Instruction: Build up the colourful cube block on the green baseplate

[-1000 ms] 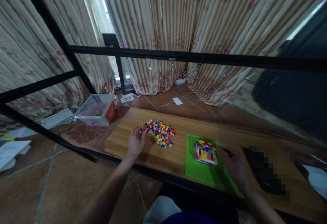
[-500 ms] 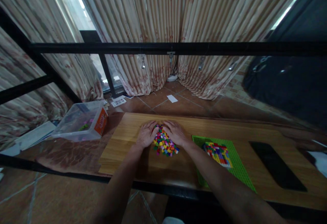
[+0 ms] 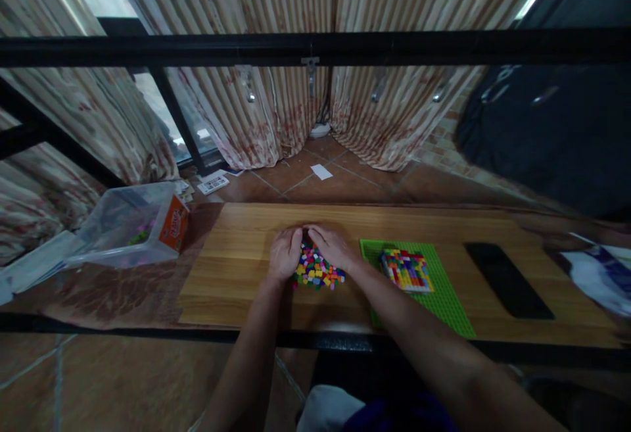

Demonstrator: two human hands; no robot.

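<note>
Here, head view, frame centre: left hand [image 3: 284, 254] and right hand [image 3: 333, 246] cup the pile of small coloured bricks [image 3: 316, 271], fingers curved and loosely spread, fingertips meeting at its far edge, apparently corralling it. Right of centre, a green baseplate [image 3: 444, 300] carries a brick block [image 3: 406, 270].

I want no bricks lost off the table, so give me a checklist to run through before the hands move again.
1. Left hand cupped against the brick pile: ok.
2. Right hand cupped on the pile's other side: ok.
3. Pile well inside the wooden board, away from its edges: ok.
4. Green baseplate flat, coloured block on it: ok.
5. Any brick gripped in the fingers: cannot tell.
6. Stray bricks near the front edge: none seen, ok.
</note>
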